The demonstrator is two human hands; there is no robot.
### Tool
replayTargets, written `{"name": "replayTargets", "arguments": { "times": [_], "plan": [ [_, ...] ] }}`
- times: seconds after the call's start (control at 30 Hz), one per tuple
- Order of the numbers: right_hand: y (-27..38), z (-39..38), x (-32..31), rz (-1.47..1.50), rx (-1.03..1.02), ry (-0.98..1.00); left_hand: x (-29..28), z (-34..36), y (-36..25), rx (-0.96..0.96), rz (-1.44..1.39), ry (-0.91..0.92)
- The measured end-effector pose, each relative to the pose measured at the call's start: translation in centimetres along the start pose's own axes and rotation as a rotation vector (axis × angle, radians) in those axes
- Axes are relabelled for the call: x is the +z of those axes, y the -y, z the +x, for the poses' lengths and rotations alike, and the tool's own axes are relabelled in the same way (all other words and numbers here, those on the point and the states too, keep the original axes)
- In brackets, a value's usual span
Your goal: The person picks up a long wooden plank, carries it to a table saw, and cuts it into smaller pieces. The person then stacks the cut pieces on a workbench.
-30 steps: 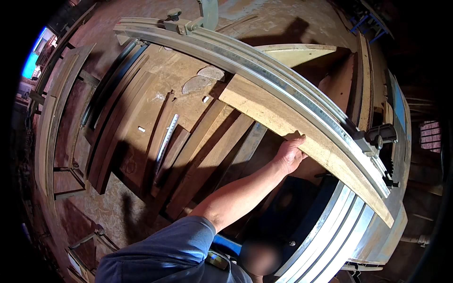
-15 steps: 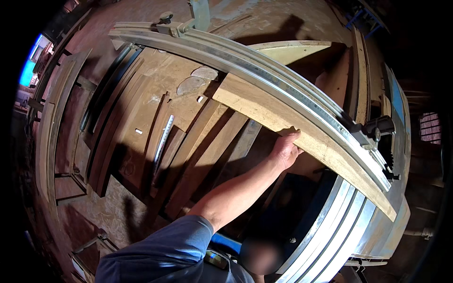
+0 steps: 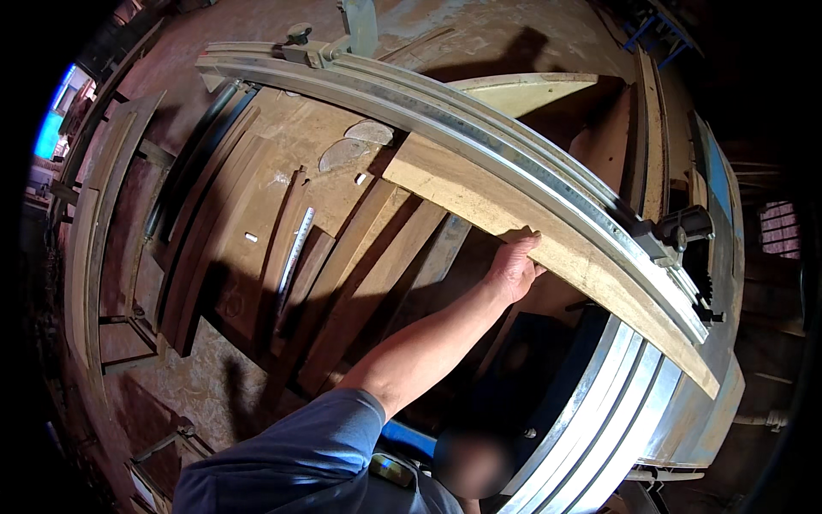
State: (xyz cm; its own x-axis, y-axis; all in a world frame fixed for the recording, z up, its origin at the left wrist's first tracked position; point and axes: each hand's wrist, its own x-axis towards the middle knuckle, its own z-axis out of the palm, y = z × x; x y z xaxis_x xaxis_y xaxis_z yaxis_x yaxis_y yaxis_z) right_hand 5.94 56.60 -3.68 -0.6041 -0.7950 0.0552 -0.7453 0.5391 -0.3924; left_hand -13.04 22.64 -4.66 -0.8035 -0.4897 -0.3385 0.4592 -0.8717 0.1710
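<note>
My left hand (image 3: 515,267) is closed on the edge of a long pale wooden board (image 3: 462,190). The board lies alongside a long metal fence (image 3: 505,128) with a scale strip and a clamp block (image 3: 664,244) near its right end. Its right end lies over a ribbed metal sliding table (image 3: 599,411). My right hand is not in view.
A wooden panel (image 3: 287,120) on the left holds several dark wood strips (image 3: 214,223), a folding ruler (image 3: 295,257) and two flat offcuts (image 3: 342,150). A metal frame with long boards (image 3: 111,214) stands at far left. A blurred patch covers the bottom centre.
The view has shifted slightly, so the fence, board and hand appear a little farther left and, on the right, higher. My left hand keeps its grip on the board.
</note>
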Motion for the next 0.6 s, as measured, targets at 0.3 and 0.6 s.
{"name": "replayTargets", "arguments": {
  "times": [0.3,0.6],
  "plan": [
    [0.3,0.3,-0.5,-0.086,-0.068,0.006,1.2,-2.9,0.9,-0.154,0.142,-0.174],
    [-0.6,-0.6,1.3,0.432,0.180,-0.131,7.0,-6.7,1.6,0.155,2.438,0.416]
  ]
}}
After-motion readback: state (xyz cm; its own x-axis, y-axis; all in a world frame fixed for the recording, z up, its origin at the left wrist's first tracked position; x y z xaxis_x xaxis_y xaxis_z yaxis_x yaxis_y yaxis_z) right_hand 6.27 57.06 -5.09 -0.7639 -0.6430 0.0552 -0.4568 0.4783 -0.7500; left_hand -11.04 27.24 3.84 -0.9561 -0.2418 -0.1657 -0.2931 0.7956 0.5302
